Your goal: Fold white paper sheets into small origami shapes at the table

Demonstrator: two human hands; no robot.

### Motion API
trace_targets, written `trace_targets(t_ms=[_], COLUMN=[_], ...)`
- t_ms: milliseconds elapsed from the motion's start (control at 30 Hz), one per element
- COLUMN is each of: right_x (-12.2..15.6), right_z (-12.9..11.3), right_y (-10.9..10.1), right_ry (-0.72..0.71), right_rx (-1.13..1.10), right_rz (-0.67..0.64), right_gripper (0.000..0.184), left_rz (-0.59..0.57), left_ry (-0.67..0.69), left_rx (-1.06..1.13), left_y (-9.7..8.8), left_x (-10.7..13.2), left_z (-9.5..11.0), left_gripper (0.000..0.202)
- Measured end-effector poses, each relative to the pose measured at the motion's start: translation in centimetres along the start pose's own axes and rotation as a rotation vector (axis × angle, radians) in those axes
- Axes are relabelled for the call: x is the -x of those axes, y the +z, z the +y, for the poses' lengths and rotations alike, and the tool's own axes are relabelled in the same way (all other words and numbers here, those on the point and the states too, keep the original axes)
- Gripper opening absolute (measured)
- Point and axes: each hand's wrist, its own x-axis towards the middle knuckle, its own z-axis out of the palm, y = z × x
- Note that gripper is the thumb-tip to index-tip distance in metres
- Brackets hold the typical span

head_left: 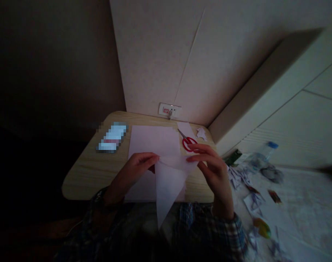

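Observation:
Both my hands hold a folded sheet of white paper (pixel 168 187) up above the front of the small table. It has a triangular shape, with one point hanging down toward me. My left hand (pixel 137 167) pinches its upper left corner between thumb and fingers. At the upper right corner, my right hand (pixel 213 169) grips the edge with thumb and fingertips. Beneath and behind it lies flat white paper (pixel 155 140) on the wooden table. Red-handled scissors (pixel 188 141) rest just beyond my right fingers, partly over a white paper strip (pixel 184 127).
A phone (pixel 112 137) with its screen lit lies on the table's (pixel 84 174) left side. A small folded paper piece (pixel 201 134) sits at the back right. A wall socket (pixel 169 110) is behind. To the right, lower down, are a plastic bottle (pixel 265 153) and several paper pieces.

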Motion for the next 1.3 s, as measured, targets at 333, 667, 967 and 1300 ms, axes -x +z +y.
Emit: trace_targets(t_ms=[333,667,967,1300], right_x=[1.1,0.5,0.0,-0.1], right_z=[1.3,0.4,0.1,0.0], right_y=[2.7,5.1,4.7,4.3], right_ry=[0.389,0.558,0.495,0.441], right_rx=[-0.329,-0.433,-0.294,-0.164], right_rz=[0.268,0.289,0.354,0.299], right_gripper=[0.042,0.025,0.017,0.011], left_rz=[0.332,0.406,0.353,0.166], left_ry=[0.094,0.182,0.157,0.097], left_rx=[0.062,-0.071,-0.038,-0.063], left_y=[0.1,1.2,1.1,0.4], left_x=[-0.1,0.8,0.9,1.2], left_z=[-0.9,0.0,0.2,0.7], left_gripper=[0.025,0.023,0.020,0.018])
